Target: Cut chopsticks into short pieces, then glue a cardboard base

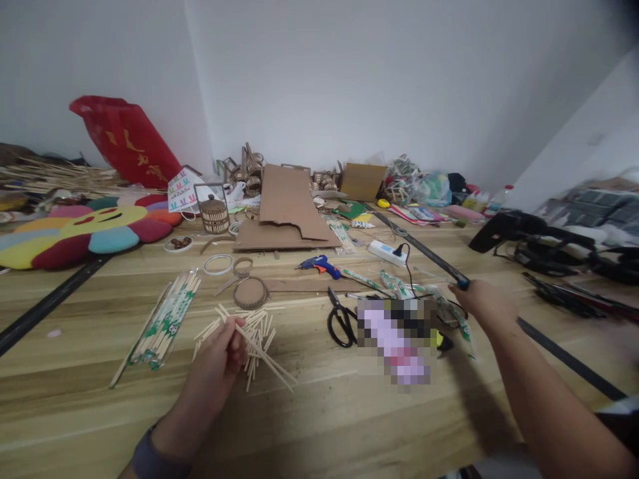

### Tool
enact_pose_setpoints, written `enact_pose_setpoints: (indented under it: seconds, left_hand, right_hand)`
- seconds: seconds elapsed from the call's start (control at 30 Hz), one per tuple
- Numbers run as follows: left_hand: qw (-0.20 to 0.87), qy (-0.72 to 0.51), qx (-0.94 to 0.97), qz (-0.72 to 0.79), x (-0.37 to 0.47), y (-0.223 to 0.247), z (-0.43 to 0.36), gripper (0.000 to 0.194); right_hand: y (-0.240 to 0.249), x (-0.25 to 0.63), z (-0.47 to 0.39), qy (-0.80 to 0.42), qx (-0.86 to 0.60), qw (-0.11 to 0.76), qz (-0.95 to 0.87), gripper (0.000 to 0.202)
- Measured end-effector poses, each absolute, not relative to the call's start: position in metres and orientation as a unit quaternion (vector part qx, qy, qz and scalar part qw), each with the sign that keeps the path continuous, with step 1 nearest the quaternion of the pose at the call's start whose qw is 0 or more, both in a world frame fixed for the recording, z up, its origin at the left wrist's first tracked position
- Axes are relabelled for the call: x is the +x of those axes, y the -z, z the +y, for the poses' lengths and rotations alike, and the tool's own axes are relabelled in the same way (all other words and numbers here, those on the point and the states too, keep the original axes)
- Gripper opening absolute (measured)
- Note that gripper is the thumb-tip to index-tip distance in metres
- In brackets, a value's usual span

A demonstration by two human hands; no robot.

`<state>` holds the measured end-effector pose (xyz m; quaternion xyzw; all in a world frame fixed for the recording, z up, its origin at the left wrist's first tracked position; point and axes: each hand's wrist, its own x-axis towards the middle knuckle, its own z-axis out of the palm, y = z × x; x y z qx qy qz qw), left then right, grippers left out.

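Sticks (268, 357) pinched in left grip (225, 349), lower left of frame at loose pile (260, 322), best kept lightly aligned near mid-length; right grip (486, 307), right of frame, closure indeterminable.

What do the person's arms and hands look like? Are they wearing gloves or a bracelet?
No gloves! The left hand is bare, with a wide, dark bluish-grey band around that wrist. The right hand is bare too, with no band on its wrist, and no sleeve covers the right forearm.
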<state>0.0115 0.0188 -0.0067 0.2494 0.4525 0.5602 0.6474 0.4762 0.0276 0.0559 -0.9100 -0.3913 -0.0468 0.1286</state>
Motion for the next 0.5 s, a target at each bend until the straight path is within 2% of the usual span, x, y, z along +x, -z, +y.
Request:
enact_pose_setpoints:
  seconds: [0.2,0.37,0.5]
  left_hand:
    - [0.646,-0.521,0.276,0.484,0.017,0.011,0.015,0.024]
    - [0.642,-0.512,0.303,0.484,0.016,0.013,0.013,0.034]
    - [0.640,-0.485,0.332,0.495,0.018,0.013,0.011,0.033]
  right_hand:
    - [-0.043,0.454,0.043,0.103,-0.912,0.133,-0.374,0.034]
    - [-0.056,0.456,0.053,0.044,-0.907,0.145,-0.394,0.028]
    - [-0.064,0.439,0.045,0.041,-0.876,0.200,-0.438,0.033]
